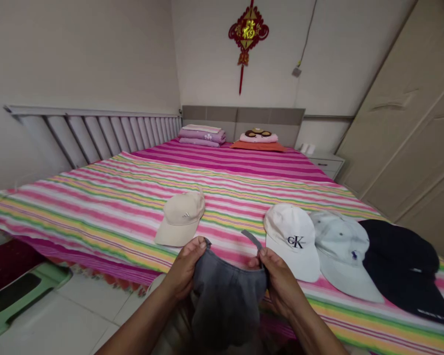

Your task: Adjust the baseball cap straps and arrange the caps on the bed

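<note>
Between my two hands hangs a dark grey baseball cap (227, 296), held by its back edge with the strap unfastened. My left hand (187, 264) pinches one corner near the short strap end. At the other corner, my right hand (277, 276) grips the cap by the base of the longer strap (251, 239), whose free end sticks up. A beige cap (183, 217) lies on the bed beyond my left hand. Right of my right hand, a white cap (290, 236), a pale grey-green cap (342, 251) and a black cap (399, 266) lie in an overlapping row.
A striped sheet (107, 197) covers the bed. Folded purple bedding (202, 135) and a pink and orange pile (259, 143) lie by the headboard (210, 116). A metal rail (96, 133) runs along the left. A green stool (25, 296) stands at lower left, a wardrobe (403, 138) at right.
</note>
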